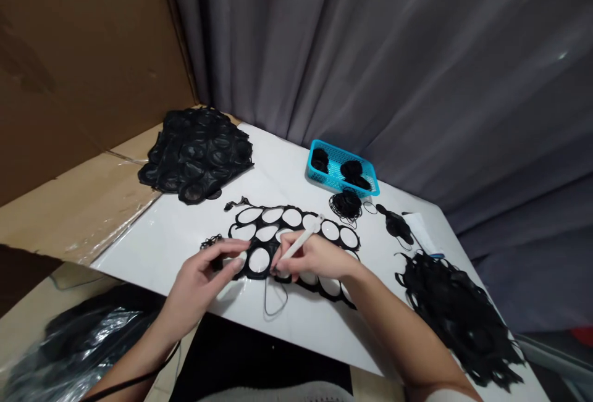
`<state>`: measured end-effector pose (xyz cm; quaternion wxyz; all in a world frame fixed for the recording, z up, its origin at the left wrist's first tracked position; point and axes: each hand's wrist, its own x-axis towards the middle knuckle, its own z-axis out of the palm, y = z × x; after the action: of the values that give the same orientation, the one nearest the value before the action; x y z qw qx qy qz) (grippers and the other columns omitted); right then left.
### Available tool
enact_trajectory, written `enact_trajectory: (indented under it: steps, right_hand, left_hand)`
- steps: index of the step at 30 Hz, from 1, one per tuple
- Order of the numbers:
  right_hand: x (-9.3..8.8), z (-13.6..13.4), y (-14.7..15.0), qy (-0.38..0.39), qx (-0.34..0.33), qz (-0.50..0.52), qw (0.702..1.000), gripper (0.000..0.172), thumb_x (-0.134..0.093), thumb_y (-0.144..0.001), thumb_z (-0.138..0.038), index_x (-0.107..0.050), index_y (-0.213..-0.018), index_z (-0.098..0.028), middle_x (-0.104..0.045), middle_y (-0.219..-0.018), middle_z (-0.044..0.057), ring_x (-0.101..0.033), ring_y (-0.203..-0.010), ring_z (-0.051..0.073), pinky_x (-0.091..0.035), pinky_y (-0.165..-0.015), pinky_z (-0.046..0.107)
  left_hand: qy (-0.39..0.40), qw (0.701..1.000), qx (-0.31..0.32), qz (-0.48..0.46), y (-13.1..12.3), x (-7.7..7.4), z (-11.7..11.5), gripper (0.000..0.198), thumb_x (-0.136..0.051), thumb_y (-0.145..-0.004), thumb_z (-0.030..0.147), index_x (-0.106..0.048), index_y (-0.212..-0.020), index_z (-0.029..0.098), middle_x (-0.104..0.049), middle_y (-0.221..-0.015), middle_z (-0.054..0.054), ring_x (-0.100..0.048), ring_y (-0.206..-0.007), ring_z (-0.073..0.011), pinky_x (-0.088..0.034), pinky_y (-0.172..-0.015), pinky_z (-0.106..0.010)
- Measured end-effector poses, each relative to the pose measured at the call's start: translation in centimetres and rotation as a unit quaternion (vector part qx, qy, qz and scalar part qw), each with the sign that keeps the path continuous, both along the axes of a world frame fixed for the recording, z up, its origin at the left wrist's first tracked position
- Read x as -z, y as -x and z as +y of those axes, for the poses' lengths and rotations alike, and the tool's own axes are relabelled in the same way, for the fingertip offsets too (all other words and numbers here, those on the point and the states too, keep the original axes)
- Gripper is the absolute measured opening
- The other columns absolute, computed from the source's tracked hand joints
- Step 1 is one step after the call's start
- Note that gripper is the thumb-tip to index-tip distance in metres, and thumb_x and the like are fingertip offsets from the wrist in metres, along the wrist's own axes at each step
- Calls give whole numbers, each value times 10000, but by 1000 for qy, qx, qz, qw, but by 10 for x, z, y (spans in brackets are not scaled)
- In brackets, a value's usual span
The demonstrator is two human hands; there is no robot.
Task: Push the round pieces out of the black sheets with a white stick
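Note:
A black openwork piece with rows of round holes lies on the white table, and the white surface shows through the holes. My left hand pinches its near left edge between thumb and fingers. A white pen-like tool sits in my right hand, slanting up to the right. Its lower tip is hidden by my fingers, which touch the piece just right of one hole. From there a thin dark thread loops down toward the table's near edge.
A pile of black round pieces lies at the back left by cardboard. Behind stands a blue basket with black bundles; a thread coil lies before it. Black strips are heaped at right. A plastic bag is at lower left.

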<state>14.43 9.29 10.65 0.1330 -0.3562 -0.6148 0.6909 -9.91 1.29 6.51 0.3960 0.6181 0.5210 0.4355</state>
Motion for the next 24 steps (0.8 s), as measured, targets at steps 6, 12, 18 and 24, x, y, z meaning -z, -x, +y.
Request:
enact_trajectory:
  steps: [6,12,18,24]
  right_hand:
    - [-5,-31,3,52,31,73,995,372,-819,-760,-448,-560,-747,-181,-727,-909,38,-651,-598,106,-530,-523,230]
    - [22,-51,-1,99,96,118,983,437,-865,-714,-448,-524,-747,-178,-723,-933,75,-723,-756,180,-544,-497,226]
    - [47,-68,5,84,145,133,977,386,-820,-767,-405,-501,-720,-194,-735,-1006,99,-708,-846,208,-552,-602,292]
    - [51,-53,14,-209,199,-12,957,177,-654,-887,-251,-588,-727,-213,-718,-1005,43,-665,-964,195,-496,-861,345]
  left_hand:
    - [100,971,174,-127,-30,2,-3,702,-751,-867,431,-450,-1475,252,-650,-1309,-104,-634,-1198,-265,-512,-1030,-405]
    - [207,951,134,-187,-23,9,-27,492,-665,-947,419,-539,-1386,236,-633,-834,7,-635,-808,-158,-515,-792,-297]
    - [274,882,4,-382,-4,8,-58,398,-701,-899,477,-687,-1215,234,-639,-695,4,-317,-457,-46,-376,-494,-207]
    - [-25,994,-20,101,10,26,-50,286,-566,-980,399,-759,-1162,292,-769,-1072,-60,-618,-613,-125,-525,-629,-255]
